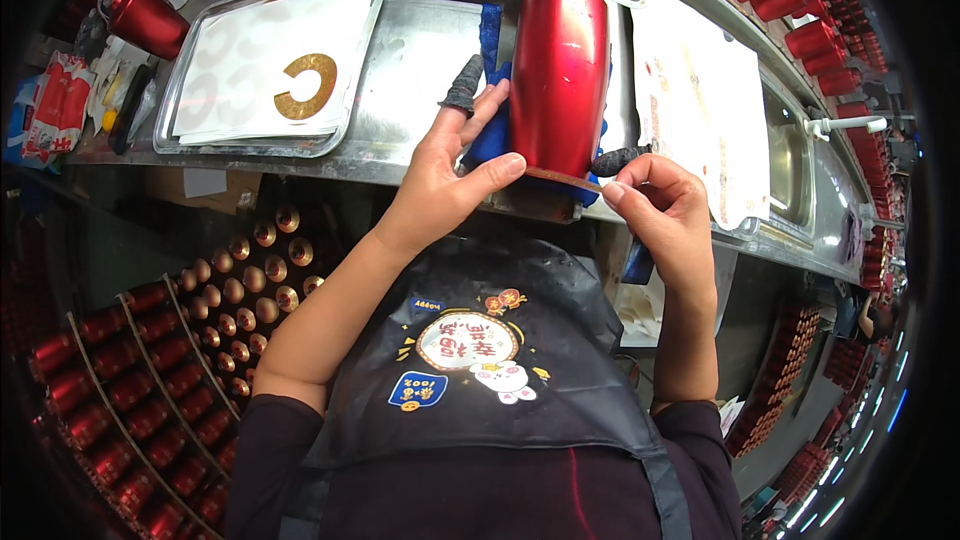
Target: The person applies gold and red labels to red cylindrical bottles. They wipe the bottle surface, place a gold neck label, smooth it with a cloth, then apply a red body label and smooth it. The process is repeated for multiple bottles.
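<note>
A glossy red metallic bottle [560, 75] lies with its neck pointing away from me, on a blue cloth [488, 145] over a metal support. A thin brown strip [565, 178] runs across the bottle's near end. My left hand [450, 155] has its fingers apart: the thumb tip rests at the lower left edge of the bottle, and other fingers lie against its left side. The index finger, in a black finger cover, points upward. My right hand [665, 205] pinches the right end of the strip between thumb and finger; its black-covered index finger reaches toward the bottle's lower right.
Left on the metal bench [425, 40], a tray [350, 125] holds white sheets with a gold C-shaped piece [308, 87]. A stained white sheet [700, 110] lies right, before a sink [785, 155]. Racked red bottles [130, 380] and gold-coloured caps [250, 280] stand lower left.
</note>
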The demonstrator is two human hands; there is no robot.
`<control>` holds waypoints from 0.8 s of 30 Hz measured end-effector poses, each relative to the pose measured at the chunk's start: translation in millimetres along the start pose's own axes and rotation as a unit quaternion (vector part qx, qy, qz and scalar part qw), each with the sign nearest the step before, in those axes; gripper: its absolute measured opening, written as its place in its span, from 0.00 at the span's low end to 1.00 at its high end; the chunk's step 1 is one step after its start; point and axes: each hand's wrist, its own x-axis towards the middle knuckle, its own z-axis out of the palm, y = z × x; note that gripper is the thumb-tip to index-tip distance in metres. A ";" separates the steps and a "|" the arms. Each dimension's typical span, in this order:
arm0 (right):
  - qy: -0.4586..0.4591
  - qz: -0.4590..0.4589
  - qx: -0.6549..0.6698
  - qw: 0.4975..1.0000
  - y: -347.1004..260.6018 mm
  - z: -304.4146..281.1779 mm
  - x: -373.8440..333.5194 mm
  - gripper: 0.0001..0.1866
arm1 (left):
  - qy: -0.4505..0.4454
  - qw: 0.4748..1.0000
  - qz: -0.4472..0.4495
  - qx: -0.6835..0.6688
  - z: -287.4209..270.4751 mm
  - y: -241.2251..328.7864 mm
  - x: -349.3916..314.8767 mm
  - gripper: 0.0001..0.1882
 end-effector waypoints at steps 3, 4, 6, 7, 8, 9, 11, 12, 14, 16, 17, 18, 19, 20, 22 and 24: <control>0.004 0.000 -0.015 1.000 0.2 -2.5 1.3 0.07 | 0.001 1.000 0.006 0.019 3.4 -6.6 2.0 0.45; 0.007 -0.001 -0.018 1.000 0.4 -2.7 1.2 0.07 | 0.002 1.000 0.003 0.023 4.3 -7.0 2.0 0.45; 0.016 0.001 -0.010 1.000 2.2 -3.9 4.9 0.06 | 0.006 0.999 -0.001 0.035 5.9 -7.5 3.7 0.45; 0.016 -0.007 -0.005 1.000 3.8 -4.5 7.2 0.06 | 0.007 0.999 0.002 0.042 6.4 -7.3 4.8 0.45; 0.023 -0.003 -0.004 1.000 5.2 -4.6 8.1 0.06 | 0.009 0.999 0.003 0.050 6.8 -6.8 4.7 0.45; 0.025 -0.006 -0.001 1.000 6.7 -5.0 9.3 0.06 | 0.008 0.998 0.001 0.057 7.4 -6.4 5.3 0.45; 0.029 -0.012 0.000 1.000 10.2 -5.2 10.5 0.06 | 0.004 0.997 -0.002 0.072 8.3 -6.2 5.6 0.45; 0.029 -0.012 0.000 0.999 12.0 -5.8 11.1 0.06 | 0.004 0.997 0.000 0.074 8.7 -6.3 5.9 0.44; 0.032 -0.012 0.000 0.999 14.9 -6.4 11.0 0.06 | 0.001 0.997 0.008 0.077 8.7 -6.4 5.2 0.42; 0.036 -0.015 0.004 0.999 17.2 -7.1 10.6 0.06 | 0.011 1.000 -0.019 0.002 7.4 -6.2 4.2 0.40; 0.033 -0.012 0.000 0.999 18.1 -7.6 10.8 0.06 | 0.015 0.999 -0.033 -0.035 6.1 -5.9 3.9 0.39; 0.032 -0.014 -0.002 0.999 18.5 -8.1 10.7 0.06 | 0.019 0.998 -0.040 -0.055 4.9 -5.2 3.4 0.36; 0.024 -0.021 -0.003 0.999 19.0 -8.7 11.1 0.06 | 0.014 0.998 -0.042 -0.050 4.0 -4.9 3.4 0.37; 0.023 -0.018 -0.001 1.000 19.1 -9.0 11.2 0.06 | 0.008 0.998 -0.048 -0.045 3.6 -4.6 3.0 0.39; 0.017 -0.017 0.002 1.000 19.4 -9.7 11.5 0.07 | 0.008 0.999 -0.044 -0.027 4.5 -4.7 2.9 0.40; 0.008 -0.012 0.010 1.000 19.5 -9.8 11.3 0.07 | 0.017 1.000 -0.021 -0.001 8.6 -5.8 2.7 0.40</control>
